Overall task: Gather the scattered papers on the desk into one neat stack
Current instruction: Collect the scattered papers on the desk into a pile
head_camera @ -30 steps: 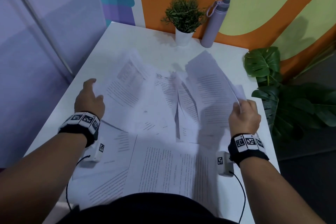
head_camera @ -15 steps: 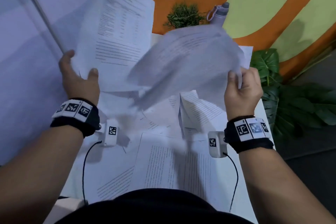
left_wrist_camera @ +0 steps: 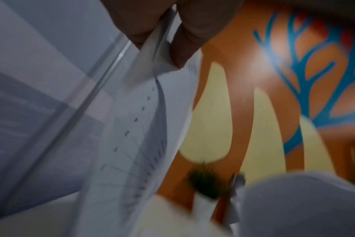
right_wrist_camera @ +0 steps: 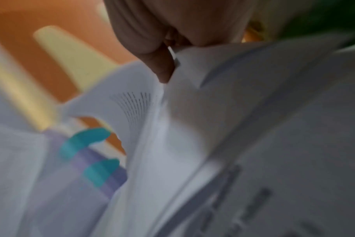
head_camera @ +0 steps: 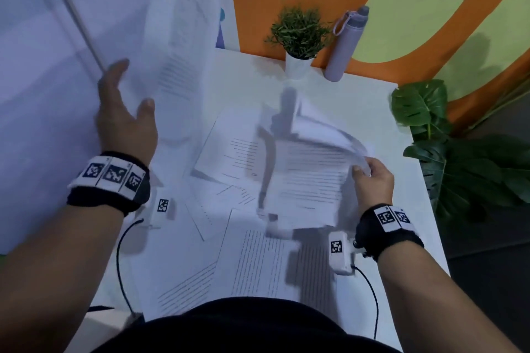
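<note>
Head view: printed papers [head_camera: 258, 261] lie scattered on the white desk [head_camera: 401, 129] nearest the body. Right hand [head_camera: 372, 183] pinches a curling bundle of sheets [head_camera: 312, 178] just above them. Left hand [head_camera: 126, 123] grips raised sheets [head_camera: 183, 46], held up high. Beyond stand potted plant [head_camera: 299, 34] and bottle [head_camera: 345, 43].

Both forearms reach forward; the left hand [head_camera: 123, 120] is raised, thumb and fingers pinching, while the right hand [head_camera: 372, 180] sits lower, fingers curled in a pinch
</note>
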`<state>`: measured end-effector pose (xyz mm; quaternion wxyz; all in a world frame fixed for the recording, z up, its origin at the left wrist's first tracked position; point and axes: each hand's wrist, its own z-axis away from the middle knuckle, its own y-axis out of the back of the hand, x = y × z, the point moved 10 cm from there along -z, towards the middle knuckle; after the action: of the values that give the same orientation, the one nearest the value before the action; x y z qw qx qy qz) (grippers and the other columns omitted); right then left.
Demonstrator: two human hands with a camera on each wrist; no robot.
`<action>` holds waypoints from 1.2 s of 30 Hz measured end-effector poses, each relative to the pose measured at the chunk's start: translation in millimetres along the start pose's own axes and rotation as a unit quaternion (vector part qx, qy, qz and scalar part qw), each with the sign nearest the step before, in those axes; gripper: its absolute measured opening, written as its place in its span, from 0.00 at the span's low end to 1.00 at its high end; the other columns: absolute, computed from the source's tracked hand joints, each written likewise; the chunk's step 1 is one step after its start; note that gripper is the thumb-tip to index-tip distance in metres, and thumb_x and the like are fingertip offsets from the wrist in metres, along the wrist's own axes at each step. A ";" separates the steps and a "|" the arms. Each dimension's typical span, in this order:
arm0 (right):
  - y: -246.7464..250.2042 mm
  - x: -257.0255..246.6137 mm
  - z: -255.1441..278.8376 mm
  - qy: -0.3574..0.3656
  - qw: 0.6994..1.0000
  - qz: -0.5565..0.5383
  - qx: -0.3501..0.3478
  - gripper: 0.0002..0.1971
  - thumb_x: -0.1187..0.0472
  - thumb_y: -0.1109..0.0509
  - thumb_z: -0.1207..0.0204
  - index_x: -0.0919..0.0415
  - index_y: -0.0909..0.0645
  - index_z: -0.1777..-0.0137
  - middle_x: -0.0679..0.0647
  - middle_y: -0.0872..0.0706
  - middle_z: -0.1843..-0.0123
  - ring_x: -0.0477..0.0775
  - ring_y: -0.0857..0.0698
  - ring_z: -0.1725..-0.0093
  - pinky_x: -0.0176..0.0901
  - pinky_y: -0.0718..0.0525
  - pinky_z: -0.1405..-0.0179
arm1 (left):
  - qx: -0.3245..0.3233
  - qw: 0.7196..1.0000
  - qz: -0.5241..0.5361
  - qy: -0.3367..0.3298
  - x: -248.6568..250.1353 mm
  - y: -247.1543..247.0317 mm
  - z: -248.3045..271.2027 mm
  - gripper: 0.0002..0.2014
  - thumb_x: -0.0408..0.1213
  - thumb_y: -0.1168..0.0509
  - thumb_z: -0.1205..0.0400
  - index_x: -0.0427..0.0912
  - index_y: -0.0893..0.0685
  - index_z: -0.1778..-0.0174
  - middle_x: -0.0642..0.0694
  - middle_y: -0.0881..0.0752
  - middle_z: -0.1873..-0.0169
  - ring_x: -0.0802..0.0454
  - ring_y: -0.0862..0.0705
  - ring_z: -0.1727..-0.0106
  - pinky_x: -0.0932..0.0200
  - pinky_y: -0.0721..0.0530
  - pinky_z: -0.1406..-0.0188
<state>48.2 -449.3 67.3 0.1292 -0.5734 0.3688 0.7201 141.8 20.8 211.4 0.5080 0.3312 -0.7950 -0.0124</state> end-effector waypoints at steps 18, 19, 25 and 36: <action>24.8 -8.7 3.1 0.010 0.995 -0.094 0.024 0.25 0.69 0.36 0.22 0.52 0.28 0.26 0.56 0.21 0.27 0.54 0.23 0.26 0.57 0.26 0.24 | -0.189 0.911 -0.067 0.360 -172.1 -82.4 132.4 0.31 0.24 0.43 0.19 0.46 0.39 0.20 0.40 0.26 0.26 0.39 0.23 0.31 0.59 0.27 0.44; 21.8 -21.4 1.9 0.032 0.995 -0.096 0.020 0.23 0.70 0.37 0.22 0.53 0.27 0.28 0.55 0.20 0.29 0.53 0.22 0.28 0.56 0.24 0.25 | -0.209 0.906 -0.075 0.360 -177.0 -84.0 138.2 0.32 0.23 0.42 0.20 0.46 0.38 0.20 0.40 0.26 0.27 0.39 0.22 0.33 0.61 0.28 0.46; 12.9 -93.6 4.7 0.129 0.980 -0.147 0.022 0.20 0.73 0.38 0.22 0.53 0.24 0.35 0.48 0.16 0.38 0.46 0.18 0.35 0.38 0.19 0.33 | -0.315 0.874 -0.116 0.352 -201.4 -84.7 159.3 0.39 0.18 0.34 0.30 0.50 0.33 0.24 0.40 0.22 0.35 0.43 0.19 0.53 0.59 0.21 0.57; -36.8 6.6 10.6 -0.064 0.993 -0.095 -0.008 0.18 0.74 0.40 0.25 0.61 0.25 0.36 0.55 0.18 0.51 0.56 0.20 0.55 0.46 0.19 0.50 | -0.377 0.859 -0.100 0.332 -184.7 -93.4 162.9 0.43 0.27 0.30 0.25 0.54 0.46 0.19 0.40 0.30 0.26 0.39 0.24 0.32 0.52 0.22 0.36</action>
<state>60.8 -418.1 47.8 0.2153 -0.5598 0.2981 0.7426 105.7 -4.1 -48.2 0.8237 0.1769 -0.4766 -0.2510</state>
